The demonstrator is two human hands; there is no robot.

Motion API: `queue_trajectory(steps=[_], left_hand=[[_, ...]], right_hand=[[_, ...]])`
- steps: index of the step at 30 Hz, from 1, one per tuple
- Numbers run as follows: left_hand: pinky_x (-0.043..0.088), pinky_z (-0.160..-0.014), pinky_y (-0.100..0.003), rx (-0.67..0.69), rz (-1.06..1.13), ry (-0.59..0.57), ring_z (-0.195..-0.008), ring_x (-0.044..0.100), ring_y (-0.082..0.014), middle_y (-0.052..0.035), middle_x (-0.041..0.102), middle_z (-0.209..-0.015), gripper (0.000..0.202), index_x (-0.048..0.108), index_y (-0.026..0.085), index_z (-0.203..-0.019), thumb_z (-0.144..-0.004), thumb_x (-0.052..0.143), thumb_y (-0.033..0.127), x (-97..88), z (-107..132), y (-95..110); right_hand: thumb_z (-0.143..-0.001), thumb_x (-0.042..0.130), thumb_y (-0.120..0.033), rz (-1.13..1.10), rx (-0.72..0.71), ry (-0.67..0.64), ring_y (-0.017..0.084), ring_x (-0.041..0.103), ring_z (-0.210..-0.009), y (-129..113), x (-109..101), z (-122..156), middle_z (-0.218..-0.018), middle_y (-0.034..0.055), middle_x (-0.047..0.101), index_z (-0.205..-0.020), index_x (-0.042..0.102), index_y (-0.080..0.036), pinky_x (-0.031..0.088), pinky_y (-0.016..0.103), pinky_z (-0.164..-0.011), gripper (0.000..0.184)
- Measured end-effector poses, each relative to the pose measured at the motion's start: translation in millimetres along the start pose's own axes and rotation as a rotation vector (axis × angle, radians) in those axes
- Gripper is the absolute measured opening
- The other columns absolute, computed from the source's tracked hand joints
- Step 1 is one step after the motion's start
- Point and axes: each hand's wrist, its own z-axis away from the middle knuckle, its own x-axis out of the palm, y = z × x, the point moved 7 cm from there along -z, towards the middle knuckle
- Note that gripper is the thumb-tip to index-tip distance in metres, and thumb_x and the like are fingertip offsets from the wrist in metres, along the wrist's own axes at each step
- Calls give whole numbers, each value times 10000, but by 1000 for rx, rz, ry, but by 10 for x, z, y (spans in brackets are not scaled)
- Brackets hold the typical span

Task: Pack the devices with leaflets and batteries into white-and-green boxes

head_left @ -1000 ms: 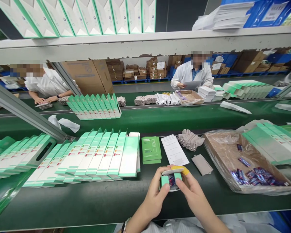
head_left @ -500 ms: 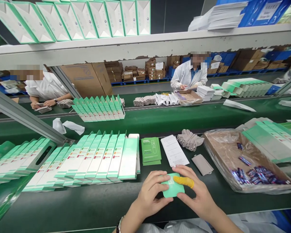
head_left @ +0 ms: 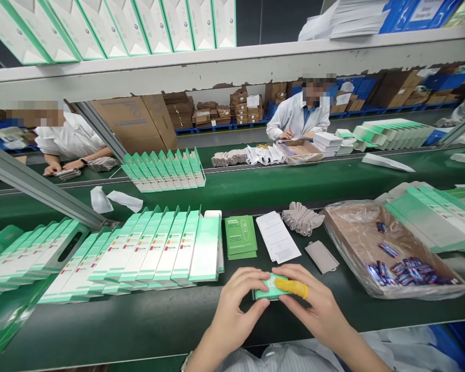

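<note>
A small mint-green box (head_left: 266,290) sits between both hands just above the dark green bench. My left hand (head_left: 237,305) grips its left end with thumb and fingers. My right hand (head_left: 313,305) holds its right side, and a yellow finger cot (head_left: 291,287) on the index finger presses across its top. Right in front lie green booklets (head_left: 240,236), a white printed leaflet (head_left: 277,236) and a grey pouch (head_left: 321,256).
A fanned row of long mint-green cartons (head_left: 155,252) lies at left. A plastic-lined cardboard tray (head_left: 356,243) with several blue sachets (head_left: 403,269) stands at right, beside more cartons (head_left: 434,217). Beyond the green conveyor (head_left: 294,181) two people in white coats work.
The small box was held open end up with blue contents showing a second ago; its flap has since been closed and the box turned flat, lying lower and lengthwise between the hands.
</note>
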Motion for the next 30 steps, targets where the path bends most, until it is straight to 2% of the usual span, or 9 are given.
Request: queue_trajectory(steps=[2, 5, 7, 9, 13, 17, 19, 25, 30], left_hand=[[499, -843, -326, -28, -5, 9, -1092, 572, -231, -74, 671, -1166, 91, 648, 223, -932, -854, 658, 177, 8, 20, -15], [498, -689, -272, -145, 63, 20, -900, 612, -188, -99, 614, -1247, 55, 638, 205, -900, -851, 662, 209, 33, 54, -106], [507, -694, -279, -178, 78, 32, -837, 620, -169, -109, 593, -1267, 60, 643, 198, -886, -846, 673, 231, 42, 78, -149], [527, -703, -284, -153, 68, 44, -888, 638, -191, -113, 597, -1253, 61, 654, 198, -874, -844, 682, 243, 41, 98, -163], [563, -661, -257, 58, -33, 86, -1000, 650, -227, -116, 624, -1191, 50, 662, 209, -906, -861, 657, 187, 21, 112, -114], [587, -700, -291, 381, -260, 99, -1119, 597, -263, -119, 633, -1148, 221, 632, 215, -1028, -849, 646, 85, 58, 145, -13], [593, -715, -313, 478, -336, 91, -1157, 566, -280, -131, 626, -1145, 293, 613, 204, -1083, -834, 653, 54, 94, 169, -5], [594, -644, -275, 559, -367, 162, -1124, 589, -264, -105, 651, -1091, 340, 624, 230, -1110, -834, 632, 32, 95, 208, -60], [612, -744, -402, 645, -344, 185, -1028, 656, -257, -69, 703, -977, 215, 635, 269, -1087, -878, 646, 218, 69, 176, -121]], right_hand=[[-894, 556, -67, 34, 3, -20, 246, 557, -1133, -46, 12, -5, -1209, 124, 622, -1256, 543, -211, 540, 407, -893, 390], [-898, 529, -59, 78, -18, -18, 255, 553, -1138, -75, 30, 24, -1221, 143, 611, -1233, 546, -200, 539, 426, -897, 364], [-901, 522, -62, 90, -30, -14, 263, 548, -1158, -64, 49, 68, -1239, 144, 607, -1219, 553, -200, 533, 440, -918, 348], [-903, 522, -64, 88, -22, -9, 267, 542, -1183, -30, 59, 114, -1249, 138, 610, -1231, 551, -200, 524, 445, -945, 356], [-913, 515, -67, 48, 6, -8, 259, 539, -1203, 32, 56, 150, -1257, 127, 618, -1305, 516, -203, 523, 433, -961, 415], [-918, 511, -65, 32, 7, -17, 257, 537, -1210, 47, 54, 131, -1257, 125, 622, -1344, 491, -204, 524, 435, -964, 448], [-922, 510, -74, 44, 3, -25, 260, 537, -1212, 43, 62, 131, -1256, 129, 625, -1368, 469, -202, 525, 441, -966, 466], [-913, 513, -69, 142, -60, -66, 278, 516, -1265, 70, 90, 222, -1312, 144, 602, -1392, 448, -201, 520, 460, -985, 502], [-897, 561, -117, 165, -121, -112, 278, 530, -1262, 155, 183, 308, -1330, 143, 592, -1421, 406, -216, 520, 439, -997, 555]])
